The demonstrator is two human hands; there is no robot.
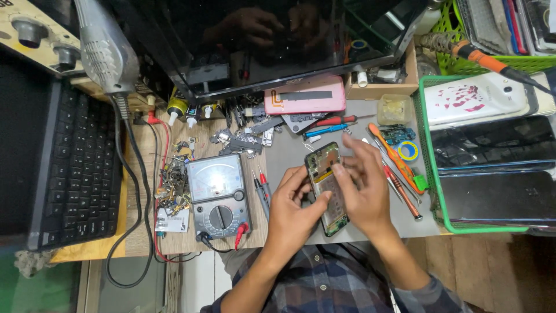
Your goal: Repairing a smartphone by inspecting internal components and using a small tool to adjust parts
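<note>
The opened phone (326, 188), its back off and its boards showing, lies just right of the grey meter (218, 196) on the counter (289, 145). Its long axis runs from upper left, away from the person, to lower right, toward the checked shirt. The left hand (292, 211) sits between meter and phone, its grip clamped on the phone's left edge and lower half, thumb across the body. The right hand (362, 188) comes from the far side of the phone, away from the meter. Its fingers (341, 174) are spread and rest on the upper half, its grip apart and holding nothing. Both hands touch the phone; only the left carries it.
</note>
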